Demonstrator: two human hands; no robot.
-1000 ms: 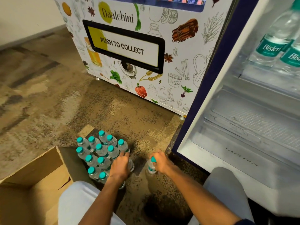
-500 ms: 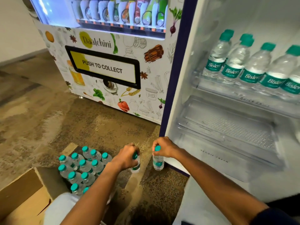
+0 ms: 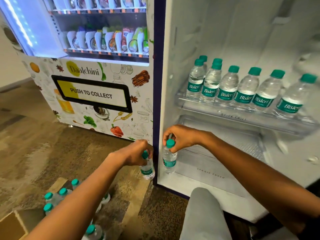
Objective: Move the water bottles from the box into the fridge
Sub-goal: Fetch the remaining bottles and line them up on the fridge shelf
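My right hand [image 3: 180, 137] grips a small clear water bottle [image 3: 169, 161] by its green cap, hanging upright at the open fridge's [image 3: 216, 181] lower left edge. My left hand [image 3: 136, 152] holds a second water bottle [image 3: 147, 170] by its neck just left of the fridge's dark side edge. A row of several green-capped bottles [image 3: 242, 90] stands on the clear fridge shelf [image 3: 242, 116]. Several more bottles [image 3: 57, 198] stand on the floor at lower left beside the cardboard box [image 3: 10, 226], partly hidden by my left forearm.
A vending machine [image 3: 93, 94] with a "PUSH TO COLLECT" flap stands left of the fridge. A clear drawer lid [image 3: 225, 148] lies below the bottle shelf. My grey-clad knee [image 3: 204, 213] is in front of the fridge. The floor is patterned brown carpet [image 3: 43, 153].
Both hands have lifted a bottle each off the floor group and carried them up and right toward the fridge. My view has tilted up, showing the shelf and vending machine.
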